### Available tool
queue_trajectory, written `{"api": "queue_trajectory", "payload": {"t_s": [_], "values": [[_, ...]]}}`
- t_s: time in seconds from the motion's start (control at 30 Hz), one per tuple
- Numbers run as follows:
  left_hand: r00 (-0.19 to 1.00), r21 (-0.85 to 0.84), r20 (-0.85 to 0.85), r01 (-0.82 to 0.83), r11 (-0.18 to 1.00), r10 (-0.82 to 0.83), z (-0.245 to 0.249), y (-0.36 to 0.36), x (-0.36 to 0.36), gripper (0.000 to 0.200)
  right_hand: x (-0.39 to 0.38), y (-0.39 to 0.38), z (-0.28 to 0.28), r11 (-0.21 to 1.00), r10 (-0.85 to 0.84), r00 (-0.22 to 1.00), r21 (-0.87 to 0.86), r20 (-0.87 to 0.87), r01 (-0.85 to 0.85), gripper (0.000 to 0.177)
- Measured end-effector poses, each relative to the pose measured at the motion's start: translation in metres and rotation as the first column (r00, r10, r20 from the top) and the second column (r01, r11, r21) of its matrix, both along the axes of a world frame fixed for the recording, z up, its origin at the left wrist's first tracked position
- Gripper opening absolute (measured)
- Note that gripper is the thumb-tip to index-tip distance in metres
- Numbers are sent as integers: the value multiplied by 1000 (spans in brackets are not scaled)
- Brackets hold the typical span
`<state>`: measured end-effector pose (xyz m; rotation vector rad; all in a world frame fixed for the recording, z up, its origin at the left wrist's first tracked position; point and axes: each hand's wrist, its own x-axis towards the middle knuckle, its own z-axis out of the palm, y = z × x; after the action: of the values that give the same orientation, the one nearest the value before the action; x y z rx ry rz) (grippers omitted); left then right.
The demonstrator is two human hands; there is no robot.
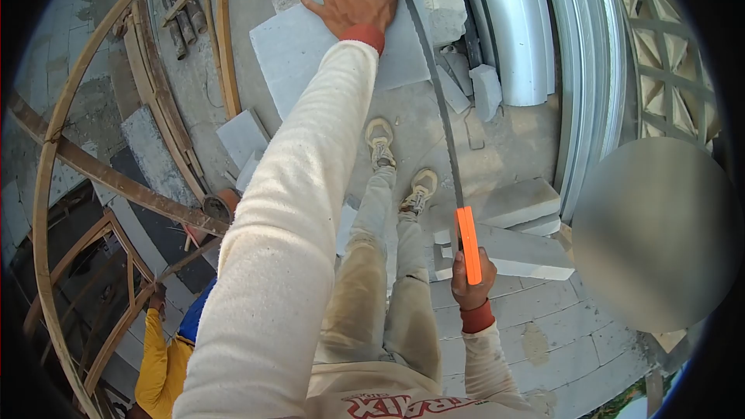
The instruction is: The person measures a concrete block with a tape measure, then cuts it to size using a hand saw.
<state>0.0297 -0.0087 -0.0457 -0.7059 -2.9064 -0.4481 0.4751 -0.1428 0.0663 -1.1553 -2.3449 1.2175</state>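
My left hand (358, 1) lies with spread fingers on a pale grey block (291, 50), its arm stretched far forward. Low on the right, my right hand (474, 278) is closed around the orange handle of a handsaw (469, 244). The saw's long dark blade runs up and away from me, crossing over the block's right part close beside my left thumb. Both of my sleeves end in red cuffs.
More pale blocks (512, 206) lie right of my feet, and others sit beyond my left hand. Curved metal sheets (524, 31) stand at the right. Wooden strips and curved frames (48, 186) fill the left, where a person in a yellow sleeve (159, 357) grips one frame.
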Motion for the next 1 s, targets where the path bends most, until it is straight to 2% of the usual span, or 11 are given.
{"api": "queue_trajectory", "payload": {"t_s": [0.1, 0.13, 0.2, 0.27, 0.3, 0.43, 0.6, 0.7, 0.8, 0.9, 1.0], "values": [[1000, 2, 3, -5, 1000, 5, 1, 1, 1, 66, -12, 5, -8, 999, 21, 1000, 35, 6, -21, 18], [995, -143, 26, 97, 985, -95, 15, -1, 3, 55, -24, 9, -13, 998, 31, 999, 60, 7, -31, 18], [953, -405, 115, 302, 863, -279, 39, -1, 6, 35, -61, 31, -17, 997, -34, 999, -71, -27, 32, 19], [944, -341, -99, 266, 902, -316, 16, -6, 3, 32, -70, 36, -16, 989, -67, 997, -135, -43, 61, 19], [939, -326, -137, 258, 909, -316, 11, -5, 1, 32, -68, 34, -18, 990, -66, 997, -130, -46, 60, 18], [955, -315, -87, 243, 918, -283, 6, -6, 0, 31, -9, 6, -26, 999, 47, 999, 25, -5, -47, 14], [949, -342, -99, 251, 906, -300, 5, -6, 0, 29, 3, -2, -21, 1000, 9, 1000, 15, -23, -9, 13], [915, -265, -298, 194, 945, -272, -12, -12, 7, 29, -46, 23, -39, 1000, -20, 998, -6, -64, 19, 13], [963, -360, 73, 269, 894, -260, 24, -4, 6, 31, -52, 24, -38, 998, -37, 996, -59, -76, 32, 12], [999, -32, 41, -5, 999, 7, 0, 1, -2, 62, -18, 8, -33, 1000, 5, 1000, -29, -16, -6, 12], [999, 12, -44, 2, 1000, -2, -3, 1, -1, 56, 19, -14, -15, 1000, -2, 1000, -27, 23, 3, 12]]}}
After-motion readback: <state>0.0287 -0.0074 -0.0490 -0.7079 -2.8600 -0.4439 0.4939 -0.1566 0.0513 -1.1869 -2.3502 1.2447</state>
